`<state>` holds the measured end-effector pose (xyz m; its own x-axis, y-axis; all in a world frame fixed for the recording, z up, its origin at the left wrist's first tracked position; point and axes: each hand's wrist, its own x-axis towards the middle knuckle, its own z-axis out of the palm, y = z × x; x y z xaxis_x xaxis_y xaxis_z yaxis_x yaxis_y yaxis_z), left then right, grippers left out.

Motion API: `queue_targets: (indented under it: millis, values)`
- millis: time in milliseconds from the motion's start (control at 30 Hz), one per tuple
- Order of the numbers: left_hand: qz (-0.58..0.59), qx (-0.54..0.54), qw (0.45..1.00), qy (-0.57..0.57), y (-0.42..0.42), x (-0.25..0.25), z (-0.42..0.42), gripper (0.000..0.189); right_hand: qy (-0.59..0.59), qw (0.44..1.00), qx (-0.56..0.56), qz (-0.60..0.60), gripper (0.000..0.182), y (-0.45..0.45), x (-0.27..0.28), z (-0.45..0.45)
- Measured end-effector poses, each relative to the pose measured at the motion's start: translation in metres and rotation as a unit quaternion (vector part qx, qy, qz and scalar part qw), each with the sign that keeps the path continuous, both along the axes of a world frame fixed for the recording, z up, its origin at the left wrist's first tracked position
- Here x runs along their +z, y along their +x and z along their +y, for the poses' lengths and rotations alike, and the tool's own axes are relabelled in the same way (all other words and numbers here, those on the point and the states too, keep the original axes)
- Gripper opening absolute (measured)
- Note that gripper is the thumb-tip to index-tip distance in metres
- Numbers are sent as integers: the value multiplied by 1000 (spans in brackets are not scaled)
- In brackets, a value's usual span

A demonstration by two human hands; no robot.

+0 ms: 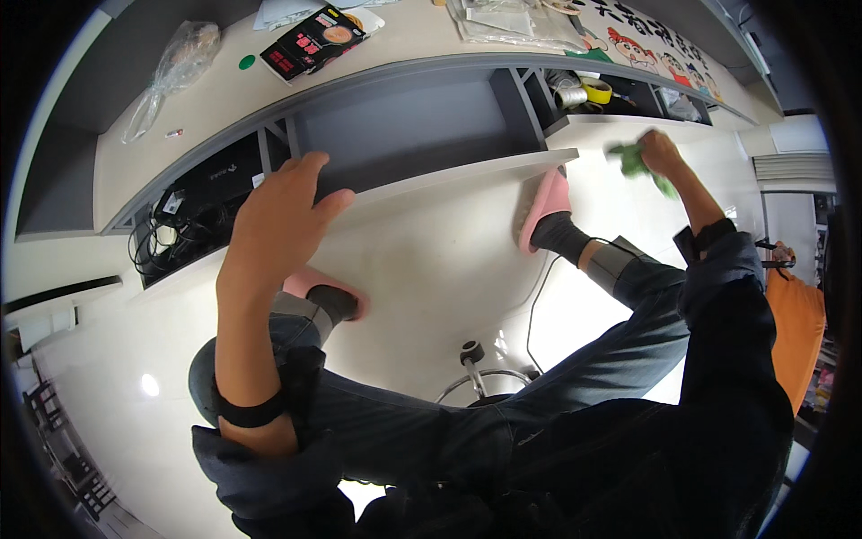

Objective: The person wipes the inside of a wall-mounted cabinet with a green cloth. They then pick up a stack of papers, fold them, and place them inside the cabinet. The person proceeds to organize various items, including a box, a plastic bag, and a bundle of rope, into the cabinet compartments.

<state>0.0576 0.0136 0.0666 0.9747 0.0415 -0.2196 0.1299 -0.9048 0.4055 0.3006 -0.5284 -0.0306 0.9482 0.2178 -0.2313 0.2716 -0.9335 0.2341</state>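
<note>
My right hand [661, 155] grips a crumpled green cloth [633, 160], blurred, out beyond the front of the right drawer [646, 121]. Fingers apart and holding nothing, my left hand [283, 212] hovers by the left end of the middle drawer [404, 114]; whether it touches the drawer front I cannot tell. That drawer is pulled out, and its bare grey bottom shows. In the pulled-out left drawer [145, 279] lie a flat black box [215, 172] and tangled black cables [182, 232]. The right drawer holds a spool of white string [571, 98] and a yellow tape roll [596, 90].
On the desktop [222, 101] are a clear plastic bag [178, 64], a black printed carton [313, 42], a green disc [247, 62] and plastic packets [512, 27]. Below, my feet wear pink slippers [539, 209]. A thin cable [532, 323] crosses the floor near a chair caster [472, 351].
</note>
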Motion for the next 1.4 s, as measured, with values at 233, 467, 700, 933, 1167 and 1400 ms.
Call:
queue_targets:
  millis: [233, 467, 700, 933, 1167, 1400]
  values:
    - [11, 71, 997, -15, -1, 5, 16, 49, 438, 862, 226, 113, 20, -34, 10, 280]
    - [4, 89, 996, -1, -10, -4, 36, 46, 489, 782, 288, 258, 34, -125, -69, 489]
    - [11, 82, 997, 9, -8, -6, 31, 45, 390, 752, 179, 500, 36, -116, -86, 478]
    - [2, 50, 999, 7, 5, -7, 15, 46, 424, 832, 218, 283, 39, -86, -98, 370]
    - [19, 44, 999, 21, 13, -7, 7, 45, 285, 910, 148, 264, 37, -32, -85, 222]
    - [-13, 18, 1000, 10, 10, -4, 4, 47, -72, 981, 144, 104, 27, -29, -17, 173]
